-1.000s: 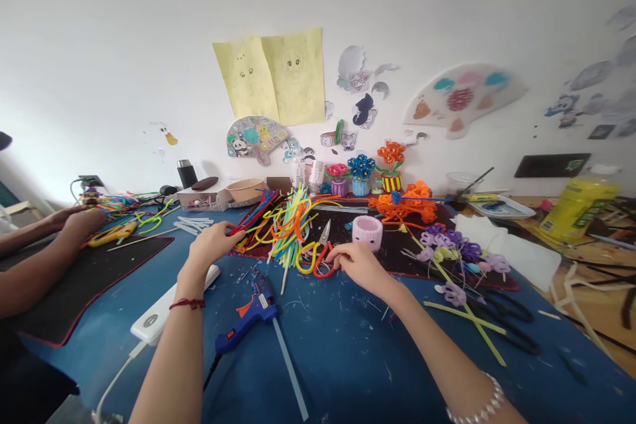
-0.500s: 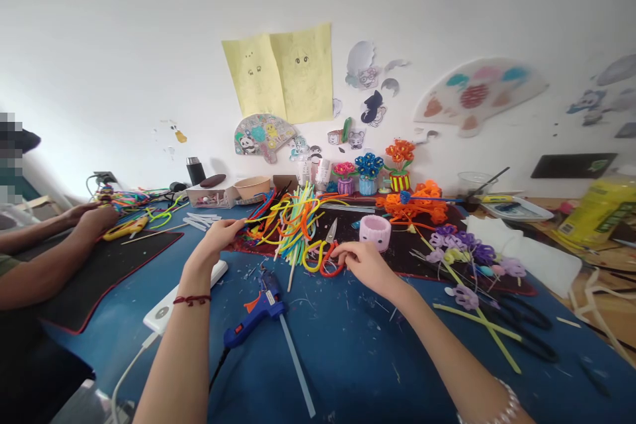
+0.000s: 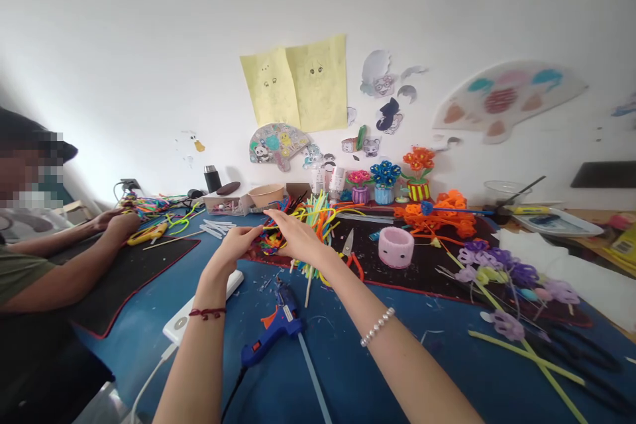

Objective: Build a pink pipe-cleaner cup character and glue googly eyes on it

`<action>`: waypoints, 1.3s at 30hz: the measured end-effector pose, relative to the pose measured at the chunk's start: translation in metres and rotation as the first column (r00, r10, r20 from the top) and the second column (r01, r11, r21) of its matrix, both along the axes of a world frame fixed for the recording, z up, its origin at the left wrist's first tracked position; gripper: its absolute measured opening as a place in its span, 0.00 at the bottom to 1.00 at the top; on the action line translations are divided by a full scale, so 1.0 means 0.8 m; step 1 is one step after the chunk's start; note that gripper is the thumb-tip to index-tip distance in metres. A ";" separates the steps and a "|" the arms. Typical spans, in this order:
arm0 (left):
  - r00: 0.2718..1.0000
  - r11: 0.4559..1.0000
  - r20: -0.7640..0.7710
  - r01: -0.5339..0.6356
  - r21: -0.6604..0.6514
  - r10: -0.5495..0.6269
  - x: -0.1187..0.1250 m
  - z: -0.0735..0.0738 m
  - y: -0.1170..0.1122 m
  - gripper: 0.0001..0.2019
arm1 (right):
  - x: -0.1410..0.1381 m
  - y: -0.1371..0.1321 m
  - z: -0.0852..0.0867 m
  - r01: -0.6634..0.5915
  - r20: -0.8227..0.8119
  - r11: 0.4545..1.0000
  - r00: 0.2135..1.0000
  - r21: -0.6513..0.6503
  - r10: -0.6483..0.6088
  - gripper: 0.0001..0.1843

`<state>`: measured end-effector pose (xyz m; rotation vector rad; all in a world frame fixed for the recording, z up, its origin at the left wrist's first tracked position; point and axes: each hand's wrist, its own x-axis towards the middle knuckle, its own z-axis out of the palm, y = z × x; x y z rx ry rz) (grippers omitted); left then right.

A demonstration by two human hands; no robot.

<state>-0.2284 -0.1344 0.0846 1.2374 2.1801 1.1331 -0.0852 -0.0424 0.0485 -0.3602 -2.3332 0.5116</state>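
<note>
- Fuzzy, bendy pipe cleaners (image 3: 311,232) form a bright, tangled heap touching the fingers (image 3: 281,218)
- Left hand (image 3: 231,248) and right hand (image 3: 301,242): fingers outstretched; any pinch cannot be seen

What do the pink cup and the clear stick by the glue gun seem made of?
The pink cup looks like fuzzy chenille, probably coiled pipe cleaner, given its soft ribbed surface. The clear stick seems hot-melt glue: smooth, translucent.
</note>
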 end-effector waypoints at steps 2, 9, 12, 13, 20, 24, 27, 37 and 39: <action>1.000 0.999 0.011 0.003 0.048 -0.004 -0.002 0.002 -0.004 0.27 | -0.016 0.004 -0.006 -0.008 -0.016 1.000 1.000 -0.002 0.008 0.41; 0.975 0.956 -0.206 -0.014 0.292 0.077 0.003 0.017 -0.031 0.26 | -0.013 0.024 -0.015 -0.012 -0.135 0.999 0.991 -0.042 0.006 0.29; 0.922 0.948 -0.380 0.049 0.315 0.079 0.016 0.025 -0.036 0.18 | -0.010 0.033 -0.014 -0.028 -0.172 0.998 0.985 -0.049 0.019 0.29; 0.896 0.949 -0.437 0.070 0.307 0.075 0.021 0.027 -0.036 0.16 | -0.009 0.035 -0.013 -0.034 -0.179 0.998 0.984 -0.049 0.025 0.29; 0.711 0.971 -0.696 0.083 0.224 0.100 0.043 0.022 -0.016 0.11 | -0.014 0.037 -0.014 -0.076 -0.176 0.997 0.982 -0.027 0.070 0.28; 0.640 0.977 -0.756 0.038 0.210 0.138 0.041 0.018 -0.018 0.11 | -0.015 0.037 -0.014 -0.092 -0.175 0.995 0.981 -0.027 0.086 0.28; 0.615 0.975 -0.774 0.037 0.218 0.149 0.039 0.019 -0.026 0.11 | -0.016 0.039 -0.015 -0.106 -0.193 0.994 0.976 -0.033 0.098 0.29; 0.558 0.988 -0.819 -0.141 0.062 0.131 0.049 0.022 -0.044 0.09 | -0.021 0.046 -0.019 -0.112 -0.243 0.991 0.966 -0.069 0.092 0.32; 0.555 0.978 -0.818 -0.202 0.045 0.152 0.048 0.022 -0.046 0.10 | -0.021 0.046 -0.019 -0.107 -0.247 0.992 0.965 -0.071 0.086 0.32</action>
